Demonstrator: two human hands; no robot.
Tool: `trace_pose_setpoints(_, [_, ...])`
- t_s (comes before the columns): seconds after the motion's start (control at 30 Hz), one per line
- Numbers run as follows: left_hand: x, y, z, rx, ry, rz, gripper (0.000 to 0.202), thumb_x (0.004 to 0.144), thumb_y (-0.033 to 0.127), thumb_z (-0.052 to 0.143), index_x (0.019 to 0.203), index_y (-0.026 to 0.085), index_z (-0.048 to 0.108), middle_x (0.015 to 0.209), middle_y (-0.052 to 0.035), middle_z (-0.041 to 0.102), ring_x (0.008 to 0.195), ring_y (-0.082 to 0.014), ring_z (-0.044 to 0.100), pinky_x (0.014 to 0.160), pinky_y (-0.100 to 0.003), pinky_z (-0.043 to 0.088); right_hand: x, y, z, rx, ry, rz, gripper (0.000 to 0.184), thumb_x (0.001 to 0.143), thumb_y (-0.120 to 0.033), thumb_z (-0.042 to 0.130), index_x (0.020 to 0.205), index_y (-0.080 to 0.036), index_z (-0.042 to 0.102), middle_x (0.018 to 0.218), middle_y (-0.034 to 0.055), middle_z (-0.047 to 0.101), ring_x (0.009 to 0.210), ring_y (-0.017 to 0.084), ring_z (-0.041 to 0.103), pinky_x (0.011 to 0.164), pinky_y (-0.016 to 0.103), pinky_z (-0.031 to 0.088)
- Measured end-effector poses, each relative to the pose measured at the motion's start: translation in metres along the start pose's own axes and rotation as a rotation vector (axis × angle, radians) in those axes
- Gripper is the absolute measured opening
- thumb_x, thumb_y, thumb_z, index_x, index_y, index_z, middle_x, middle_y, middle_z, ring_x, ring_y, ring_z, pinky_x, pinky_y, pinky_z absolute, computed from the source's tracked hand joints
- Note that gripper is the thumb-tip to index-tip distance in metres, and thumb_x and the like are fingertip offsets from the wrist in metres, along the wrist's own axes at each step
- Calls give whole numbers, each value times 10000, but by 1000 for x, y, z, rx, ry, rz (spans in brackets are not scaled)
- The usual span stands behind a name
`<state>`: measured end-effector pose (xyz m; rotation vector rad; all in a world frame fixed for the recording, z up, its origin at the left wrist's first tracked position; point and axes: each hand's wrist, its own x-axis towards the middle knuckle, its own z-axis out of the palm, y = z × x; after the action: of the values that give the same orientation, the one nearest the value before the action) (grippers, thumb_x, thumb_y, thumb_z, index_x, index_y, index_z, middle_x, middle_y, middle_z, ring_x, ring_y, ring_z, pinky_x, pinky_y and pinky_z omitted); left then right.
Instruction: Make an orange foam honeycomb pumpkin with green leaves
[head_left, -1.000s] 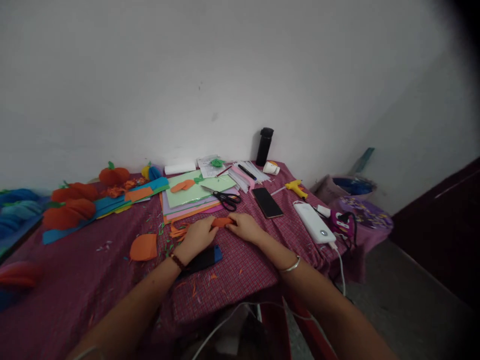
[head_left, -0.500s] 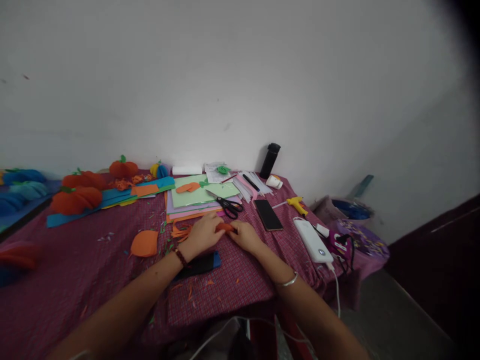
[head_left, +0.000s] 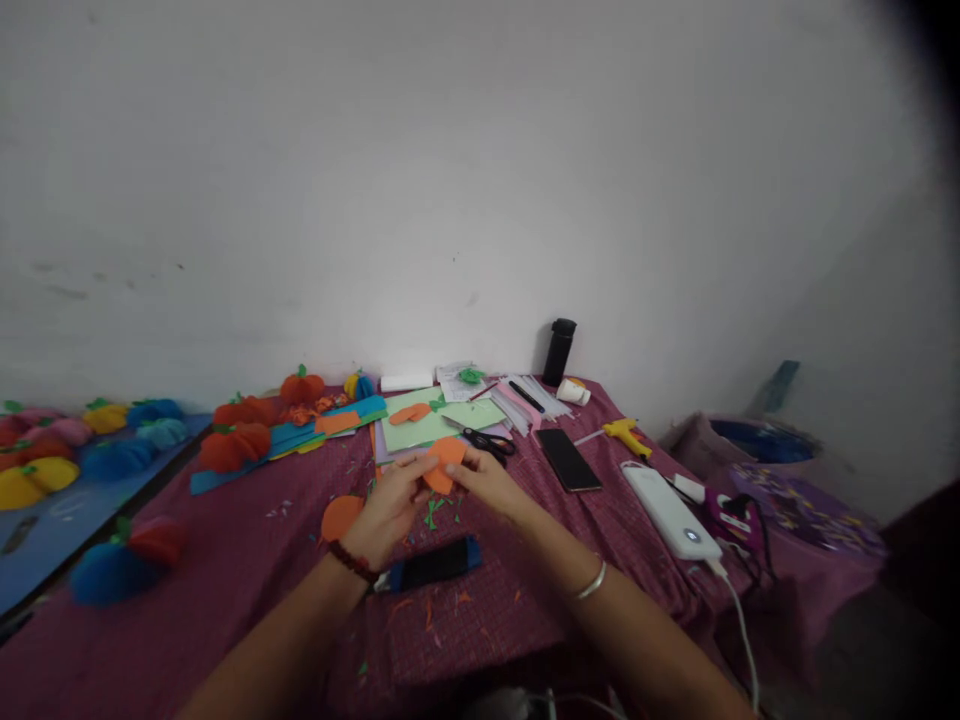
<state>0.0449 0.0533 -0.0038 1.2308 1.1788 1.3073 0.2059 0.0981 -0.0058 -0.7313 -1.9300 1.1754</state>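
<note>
An orange paper cutout (head_left: 444, 464) with a rounded outline is held up between both hands, above the table. My left hand (head_left: 397, 497) pinches its left side, and my right hand (head_left: 484, 478) grips its right edge with the thumb in front. Just left of my left wrist lies a second orange cutout (head_left: 342, 519), partly hidden by that hand. Black-handled scissors (head_left: 487, 443) rest beyond my right hand on a stack of coloured sheets (head_left: 401, 432). Below the hands is a black and blue item (head_left: 436, 564) whose kind I cannot make out.
Paper pumpkins (head_left: 234, 446) in several colours line the left. Rightward lie a phone (head_left: 568, 460), a yellow glue gun (head_left: 627, 436), a white power bank (head_left: 670, 510) with a cable, and a black bottle (head_left: 559, 352) by the wall. Green scraps (head_left: 431, 514) litter the cloth.
Both hands have risen from the table with the orange paper, which now shows its flat face instead of its edge. The camera view has shifted left and up.
</note>
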Motion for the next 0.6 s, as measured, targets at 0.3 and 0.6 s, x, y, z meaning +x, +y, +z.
trace_pose_setpoints(0.3, [-10, -8, -12, -27, 68, 139, 299, 749, 440, 701, 854, 166, 645, 793, -36, 685, 719, -179, 646, 687, -315, 519, 7, 2, 28, -156, 148, -149, 58, 810, -218, 617, 780, -170, 609, 770, 10, 568, 758, 168, 515, 713, 277, 410])
trace_pose_setpoints(0.6, [-1, 16, 7, 321, -66, 214, 131, 716, 284, 703, 682, 161, 671, 618, 32, 595, 603, -137, 527, 572, -251, 410, -15, 7, -15, -297, 86, -133, 271, 770, -180, 680, 579, -165, 489, 623, -42, 450, 657, 120, 429, 611, 223, 306])
